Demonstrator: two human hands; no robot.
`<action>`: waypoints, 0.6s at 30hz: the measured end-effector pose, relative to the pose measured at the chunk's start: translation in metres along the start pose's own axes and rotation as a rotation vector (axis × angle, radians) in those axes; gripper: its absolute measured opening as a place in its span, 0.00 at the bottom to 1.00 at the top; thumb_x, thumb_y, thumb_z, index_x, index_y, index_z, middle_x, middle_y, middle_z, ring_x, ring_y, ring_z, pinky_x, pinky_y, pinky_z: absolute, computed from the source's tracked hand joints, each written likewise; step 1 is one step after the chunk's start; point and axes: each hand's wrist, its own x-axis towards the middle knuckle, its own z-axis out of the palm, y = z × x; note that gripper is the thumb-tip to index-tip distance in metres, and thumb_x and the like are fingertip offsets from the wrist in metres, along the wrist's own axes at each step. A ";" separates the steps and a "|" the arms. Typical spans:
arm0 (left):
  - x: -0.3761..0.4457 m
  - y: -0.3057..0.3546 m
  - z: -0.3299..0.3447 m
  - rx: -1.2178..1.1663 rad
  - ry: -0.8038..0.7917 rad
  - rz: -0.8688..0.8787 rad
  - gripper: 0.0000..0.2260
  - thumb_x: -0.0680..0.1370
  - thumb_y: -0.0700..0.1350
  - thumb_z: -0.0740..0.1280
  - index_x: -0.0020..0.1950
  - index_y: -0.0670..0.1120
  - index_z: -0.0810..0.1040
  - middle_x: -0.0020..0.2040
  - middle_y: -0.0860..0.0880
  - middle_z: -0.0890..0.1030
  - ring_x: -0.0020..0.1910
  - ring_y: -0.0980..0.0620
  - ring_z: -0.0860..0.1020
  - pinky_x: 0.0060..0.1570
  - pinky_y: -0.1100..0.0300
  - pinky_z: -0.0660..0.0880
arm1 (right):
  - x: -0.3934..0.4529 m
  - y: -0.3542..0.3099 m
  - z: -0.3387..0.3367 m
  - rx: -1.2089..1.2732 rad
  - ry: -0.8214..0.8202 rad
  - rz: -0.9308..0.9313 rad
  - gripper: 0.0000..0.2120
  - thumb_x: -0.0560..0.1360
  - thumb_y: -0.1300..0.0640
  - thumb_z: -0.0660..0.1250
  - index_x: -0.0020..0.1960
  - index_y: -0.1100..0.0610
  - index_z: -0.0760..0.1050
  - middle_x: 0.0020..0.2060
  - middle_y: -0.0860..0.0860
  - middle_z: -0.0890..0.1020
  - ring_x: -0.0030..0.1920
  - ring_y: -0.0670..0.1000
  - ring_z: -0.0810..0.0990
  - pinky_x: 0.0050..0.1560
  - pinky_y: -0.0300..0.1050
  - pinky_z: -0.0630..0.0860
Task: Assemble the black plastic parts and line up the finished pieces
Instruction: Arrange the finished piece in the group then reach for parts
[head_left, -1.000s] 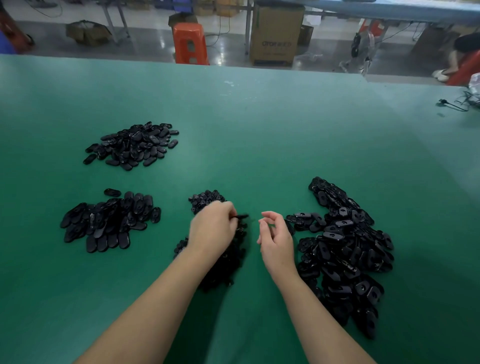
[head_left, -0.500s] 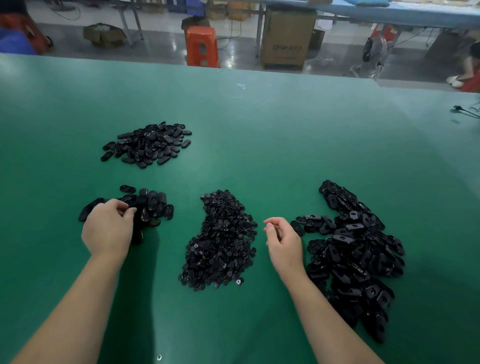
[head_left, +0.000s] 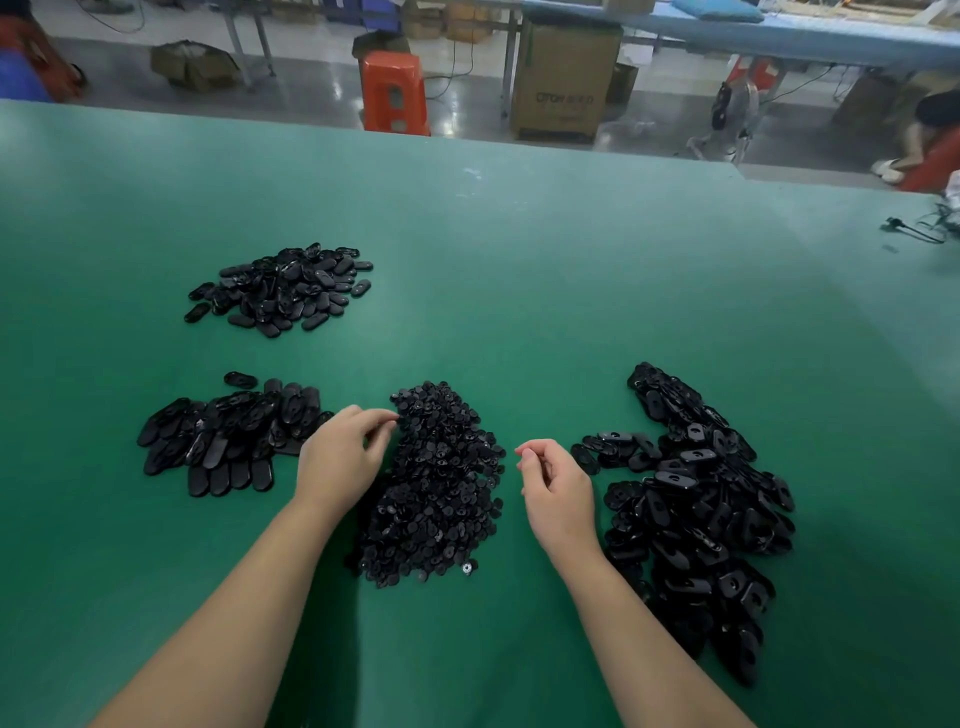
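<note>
Your left hand (head_left: 340, 457) sits at the left edge of the pile of small round parts (head_left: 434, 483), fingers loosely curled, fingertips touching the pile's upper left rim; whether they pinch a part cannot be told. Your right hand (head_left: 558, 491) hovers just right of that pile, fingers curled with thumb and forefinger drawn together; any part between them is too small to confirm. Immediately right of the right hand lies the large heap of slotted oval housings (head_left: 696, 509). Left of the left hand, flat oval pieces (head_left: 228, 436) lie partly in rows on the green desk (head_left: 519, 286). Beyond them sits a further oval pile (head_left: 283, 288).
</note>
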 end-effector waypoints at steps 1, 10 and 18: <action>-0.001 -0.001 0.004 0.010 0.003 0.002 0.08 0.81 0.49 0.67 0.57 0.54 0.84 0.39 0.57 0.77 0.34 0.60 0.73 0.30 0.61 0.69 | 0.000 0.000 0.000 -0.007 -0.004 -0.001 0.09 0.83 0.56 0.62 0.47 0.47 0.78 0.34 0.44 0.77 0.31 0.42 0.73 0.33 0.39 0.72; -0.001 -0.004 0.015 0.089 0.007 -0.011 0.15 0.82 0.45 0.63 0.68 0.54 0.79 0.35 0.55 0.71 0.31 0.58 0.71 0.26 0.61 0.64 | -0.006 -0.006 0.000 -0.062 0.184 -0.013 0.07 0.83 0.58 0.62 0.50 0.50 0.77 0.45 0.43 0.79 0.41 0.41 0.76 0.42 0.38 0.71; 0.015 0.002 0.014 0.169 -0.063 -0.108 0.23 0.82 0.48 0.54 0.77 0.60 0.66 0.40 0.54 0.75 0.38 0.50 0.75 0.36 0.56 0.67 | -0.012 -0.005 -0.014 -0.583 0.129 0.028 0.20 0.82 0.49 0.62 0.72 0.53 0.71 0.71 0.49 0.69 0.62 0.50 0.77 0.54 0.47 0.77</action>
